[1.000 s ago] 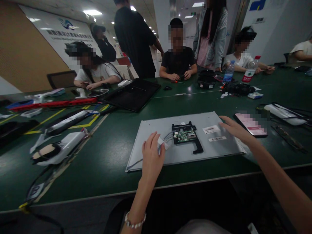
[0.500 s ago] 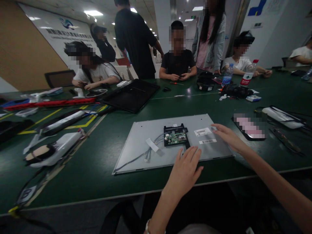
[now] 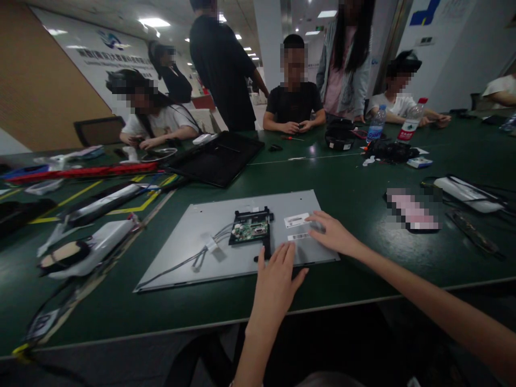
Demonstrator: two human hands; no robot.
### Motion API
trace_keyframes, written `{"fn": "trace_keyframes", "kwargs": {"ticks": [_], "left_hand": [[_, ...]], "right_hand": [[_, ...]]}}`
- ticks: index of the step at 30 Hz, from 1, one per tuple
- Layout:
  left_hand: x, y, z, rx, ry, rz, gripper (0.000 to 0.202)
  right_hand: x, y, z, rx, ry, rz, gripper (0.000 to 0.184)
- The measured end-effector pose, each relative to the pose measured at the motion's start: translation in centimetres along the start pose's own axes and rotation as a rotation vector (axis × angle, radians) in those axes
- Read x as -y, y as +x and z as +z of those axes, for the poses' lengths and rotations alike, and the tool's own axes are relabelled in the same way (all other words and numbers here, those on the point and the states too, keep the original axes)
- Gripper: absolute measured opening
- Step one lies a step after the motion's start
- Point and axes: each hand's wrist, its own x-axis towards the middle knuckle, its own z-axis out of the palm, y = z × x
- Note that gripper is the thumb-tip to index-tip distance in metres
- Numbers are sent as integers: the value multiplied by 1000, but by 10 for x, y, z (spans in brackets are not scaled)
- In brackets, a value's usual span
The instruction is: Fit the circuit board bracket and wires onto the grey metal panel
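Observation:
A flat grey metal display panel [image 3: 177, 236] lies on the green table in front of me. On its back sits a green circuit board [image 3: 252, 230] in a black bracket [image 3: 242, 216]. Grey cables [image 3: 177, 264] run from the board toward the panel's near left corner, with a white tag [image 3: 211, 244] on them. My left hand [image 3: 278, 274] rests at the panel's near edge, fingers stretched out, just below the bracket's black arm. My right hand [image 3: 332, 232] lies on the panel's right side by the white labels [image 3: 297, 220], fingers extended. Neither hand holds anything.
A phone [image 3: 411, 212] and a cabled white device [image 3: 467, 194] lie to the right. A large black frame [image 3: 220, 158] is at the back. Bottles [image 3: 411, 122] stand farther off. At left lies another white device [image 3: 94, 247]. Several people sit or stand across the table.
The display panel has slid to the left across the table, carrying its board and cables along. Both my hands have moved left with it.

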Motion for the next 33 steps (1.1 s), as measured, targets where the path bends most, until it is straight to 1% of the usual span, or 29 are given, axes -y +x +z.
{"fn": "trace_keyframes", "kwargs": {"ticks": [7,13,17,22,25,28,31,33], "left_hand": [[28,-4,3,-59,43,-137,45],[48,-9,3,-62,61,-205,51],[58,-11,2,-59,73,-231,54],[68,-14,2,-70,99,-255,52],[71,-17,1,-68,111,-256,49],[72,-17,-2,-58,135,-228,48],[76,-12,-8,-95,182,-204,45],[85,-8,-13,-145,235,-218,45]], "right_hand": [[21,22,20,96,23,-15,48],[35,31,34,139,26,-75,50],[44,35,42,142,13,-120,48],[52,41,49,168,-66,-164,47],[54,43,52,175,-114,-186,48],[55,40,54,189,-133,-177,49],[55,34,54,205,-144,-150,53],[56,31,55,206,-153,-148,53]]}}
